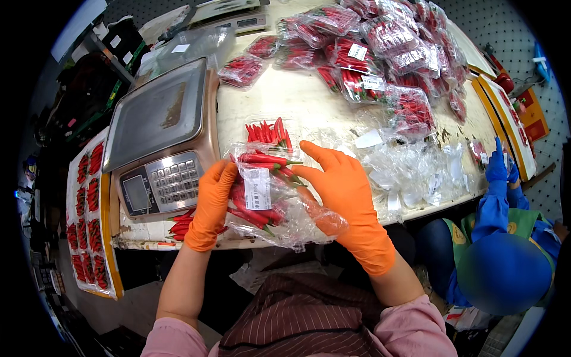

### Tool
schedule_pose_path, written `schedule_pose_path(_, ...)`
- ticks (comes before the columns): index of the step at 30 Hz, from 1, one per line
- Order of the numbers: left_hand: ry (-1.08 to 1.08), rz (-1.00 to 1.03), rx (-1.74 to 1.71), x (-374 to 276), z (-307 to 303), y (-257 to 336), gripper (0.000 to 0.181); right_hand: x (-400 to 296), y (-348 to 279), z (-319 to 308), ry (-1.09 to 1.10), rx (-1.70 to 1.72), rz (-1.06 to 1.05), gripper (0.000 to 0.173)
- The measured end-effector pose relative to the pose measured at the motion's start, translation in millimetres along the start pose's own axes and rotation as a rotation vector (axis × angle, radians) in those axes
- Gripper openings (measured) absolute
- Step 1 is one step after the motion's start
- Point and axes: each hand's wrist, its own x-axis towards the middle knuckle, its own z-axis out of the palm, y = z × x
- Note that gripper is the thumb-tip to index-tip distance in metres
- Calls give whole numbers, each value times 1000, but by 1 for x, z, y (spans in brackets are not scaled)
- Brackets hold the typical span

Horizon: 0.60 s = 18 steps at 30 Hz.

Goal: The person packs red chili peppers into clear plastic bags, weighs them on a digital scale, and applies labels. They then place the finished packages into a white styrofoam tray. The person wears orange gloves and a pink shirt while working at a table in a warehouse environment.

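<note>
A torn-looking pack of red chilies (pixel 254 196) in clear plastic film, with a printed white label, is in front of me at the table's near edge. My left hand (pixel 213 201), in an orange glove, pinches the film at the pack's left side. My orange-gloved right hand (pixel 343 192) is at the pack's right, fingers spread near the chili stems. Loose film (pixel 294 223) drapes over its lower part, seen through the plastic. Just beyond the pack, a clear tray (pixel 270 132) holds more red chilies. A few loose chilies (pixel 180 225) lie beside my left wrist.
A weighing scale (pixel 156 116) stands at left, beside a white foam box of chilies (pixel 89 223). Wrapped chili packs (pixel 370 49) are heaped at the back right. Crumpled film (pixel 415 169) lies to the right. A co-worker (pixel 504 272) in blue sits at right.
</note>
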Motion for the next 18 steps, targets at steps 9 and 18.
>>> schedule_pose_path(9,2,-99,-53,1,5,-6,39,3,9,6,195,297,74,17)
schedule_pose_path(18,-42,-188,-120,0,8,-14,39,8,-4,0,335,445,126,17)
